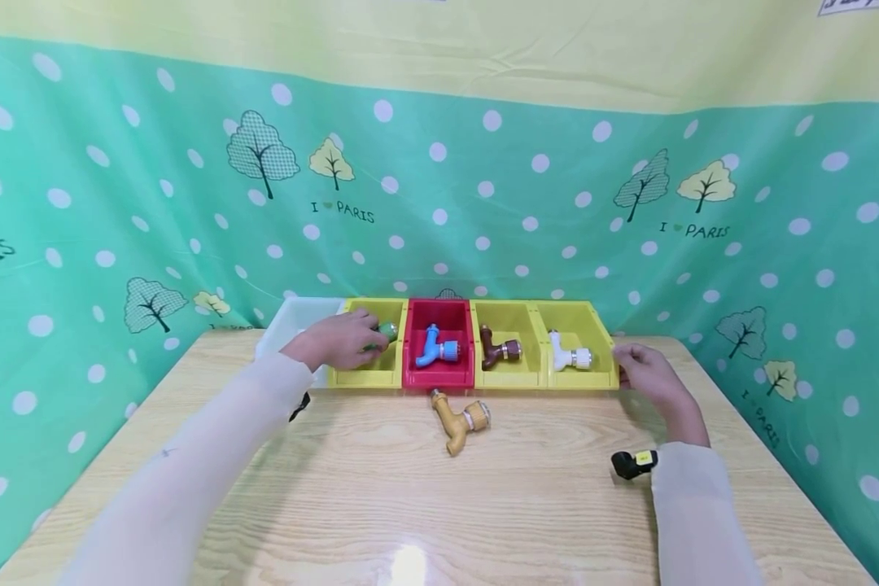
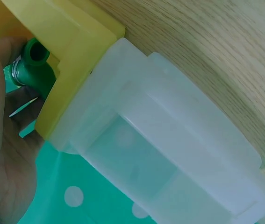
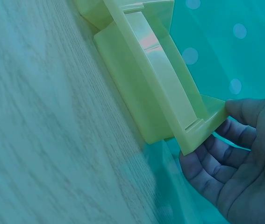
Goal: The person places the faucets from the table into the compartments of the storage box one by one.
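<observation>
My left hand [image 1: 343, 339] reaches into the yellow bin [image 1: 366, 379] second from the left and holds a green tap [image 1: 388, 330]. In the left wrist view the green tap [image 2: 39, 72] shows between thumb and fingers, partly behind the bin's wall. At the row's far right end, my right hand [image 1: 648, 373] grips the side edge of the last yellow bin [image 1: 602, 379]. Thumb and fingertips pinch that yellow bin [image 3: 202, 133] in the right wrist view. A mustard-coloured tap [image 1: 454, 422] lies on the table in front of the row.
A clear white bin [image 1: 282, 325] forms the row's left end. Blue [image 1: 434, 348], brown [image 1: 496, 348] and white [image 1: 567, 353] taps lie in the red bin [image 1: 439, 379] and two yellow bins. A patterned curtain [image 1: 439, 179] hangs behind the wooden table [image 1: 527, 505].
</observation>
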Tool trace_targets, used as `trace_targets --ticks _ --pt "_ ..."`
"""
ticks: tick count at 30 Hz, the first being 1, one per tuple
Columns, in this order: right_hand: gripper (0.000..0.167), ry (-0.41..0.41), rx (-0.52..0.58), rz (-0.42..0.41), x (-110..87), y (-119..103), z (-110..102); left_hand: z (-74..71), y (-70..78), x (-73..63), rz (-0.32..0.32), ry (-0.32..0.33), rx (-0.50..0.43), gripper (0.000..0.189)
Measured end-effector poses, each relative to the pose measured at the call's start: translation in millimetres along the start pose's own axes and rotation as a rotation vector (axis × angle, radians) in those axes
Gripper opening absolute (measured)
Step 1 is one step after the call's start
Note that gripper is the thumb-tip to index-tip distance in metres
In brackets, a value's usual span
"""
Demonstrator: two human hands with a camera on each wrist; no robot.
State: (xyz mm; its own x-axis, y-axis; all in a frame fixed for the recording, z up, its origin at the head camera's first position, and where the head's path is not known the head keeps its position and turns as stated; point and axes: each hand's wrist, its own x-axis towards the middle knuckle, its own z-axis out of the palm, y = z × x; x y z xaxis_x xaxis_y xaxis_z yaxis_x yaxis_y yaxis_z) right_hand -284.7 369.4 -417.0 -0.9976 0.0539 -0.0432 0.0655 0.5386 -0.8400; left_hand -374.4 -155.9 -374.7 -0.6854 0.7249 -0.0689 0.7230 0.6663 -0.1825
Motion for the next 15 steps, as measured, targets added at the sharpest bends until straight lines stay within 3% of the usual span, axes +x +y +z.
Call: trace_targets --ticks 15 --pt "0.053 0.003 0.009 0.007 3.1 4 -1 7.9 -2.3 11.8 -0.030 -0.072 0.043 0.008"
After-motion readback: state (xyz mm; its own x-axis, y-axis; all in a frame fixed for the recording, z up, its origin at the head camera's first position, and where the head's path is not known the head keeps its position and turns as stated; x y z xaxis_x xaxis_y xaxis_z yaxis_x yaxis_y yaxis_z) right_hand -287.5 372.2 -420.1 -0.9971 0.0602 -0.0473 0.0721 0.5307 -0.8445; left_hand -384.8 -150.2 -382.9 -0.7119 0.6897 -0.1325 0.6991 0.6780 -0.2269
